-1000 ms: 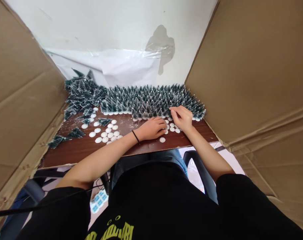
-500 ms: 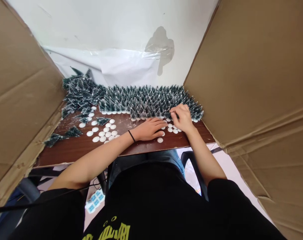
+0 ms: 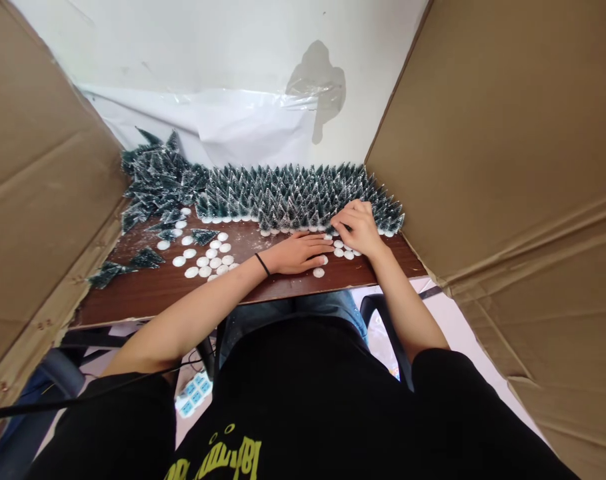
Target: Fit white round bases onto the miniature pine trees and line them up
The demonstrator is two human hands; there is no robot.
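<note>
Rows of small frosted green trees on white bases (image 3: 297,190) stand packed together along the back of the brown table (image 3: 143,300). My right hand (image 3: 357,227) is at the front edge of these rows, its fingers pinched together over a small tree that is partly hidden. My left hand (image 3: 300,253) lies palm down on the table, fingers stretched, just left of it. Loose white discs (image 3: 215,263) are spread left of my left hand, and more discs (image 3: 339,253) lie under and beside my right hand.
A heap of loose trees (image 3: 157,173) fills the back left corner. Single trees (image 3: 147,258) lie on their sides at the table's left. Cardboard walls (image 3: 507,147) rise on both sides, and a white wall (image 3: 223,40) stands behind.
My right hand has shifted slightly left along the front row, with its fingers lower and closer together. My left hand stays flat. The whole view has shifted a little.
</note>
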